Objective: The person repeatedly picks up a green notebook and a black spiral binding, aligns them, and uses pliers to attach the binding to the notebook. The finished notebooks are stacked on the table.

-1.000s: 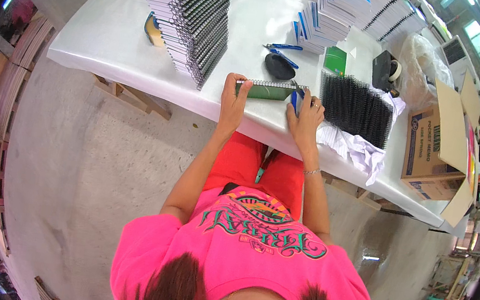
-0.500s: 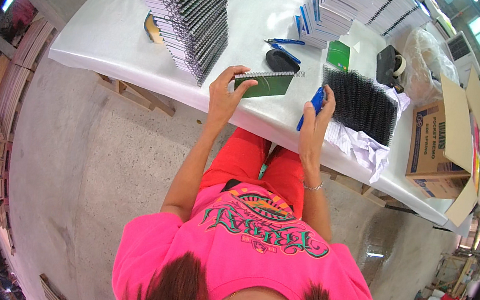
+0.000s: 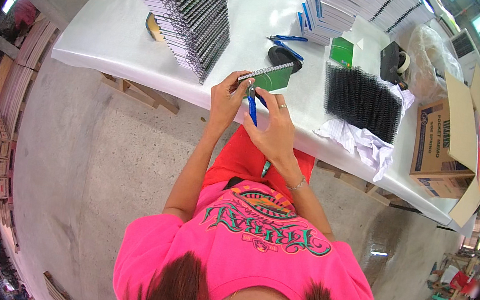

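Note:
My left hand (image 3: 227, 97) grips a small green spiral notebook (image 3: 273, 80) by its left end, with the coil along the upper edge. In my right hand (image 3: 275, 127) is a pair of blue-handled pliers (image 3: 252, 103). Their tip meets the left end of the notebook's coil, beside my left thumb; the exact contact is too small to make out. Just beyond the notebook lie a dark rounded object (image 3: 284, 58) and another blue-handled tool (image 3: 289, 45). To the right, a pile of black spiral coils (image 3: 361, 102) rests on crumpled white paper (image 3: 361, 142).
A tall stack of green spiral notebooks (image 3: 198, 25) stands at the left of the white table (image 3: 103, 43). Blue-and-white pads (image 3: 328, 17) are piled at the back. A tape dispenser (image 3: 392, 64), plastic bag (image 3: 428, 59) and open cardboard box (image 3: 441, 145) occupy the right side.
My right hand has moved left with the pliers, from beside the coil pile to the notebook's left end. The notebook is tilted more, its right end raised.

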The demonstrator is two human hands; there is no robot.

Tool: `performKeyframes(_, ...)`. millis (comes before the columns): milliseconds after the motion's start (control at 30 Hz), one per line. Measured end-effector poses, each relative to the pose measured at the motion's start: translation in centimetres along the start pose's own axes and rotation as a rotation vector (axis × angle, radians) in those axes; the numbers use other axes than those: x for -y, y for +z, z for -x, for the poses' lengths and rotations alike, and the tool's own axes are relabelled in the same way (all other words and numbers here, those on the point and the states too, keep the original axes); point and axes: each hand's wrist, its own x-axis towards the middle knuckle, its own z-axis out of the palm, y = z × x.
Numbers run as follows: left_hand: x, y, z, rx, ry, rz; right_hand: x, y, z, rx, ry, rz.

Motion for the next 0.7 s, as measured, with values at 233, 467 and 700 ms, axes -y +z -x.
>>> performKeyframes(233,-0.31,-0.23,0.15,0.013,-0.038,-0.006,0.16,0.16,-0.12,0.042,0.024,0.001)
performKeyframes(467,0.15,-0.05,0.31,-0.023,0.036,-0.017,-0.48,0.48,-0.29,0.007,-0.029,-0.058)
performKeyframes(700,0.43,0.03,0.59,-0.043,-0.004,0.003,-0.57,0.55,-0.09,0.038,-0.020,-0.069)
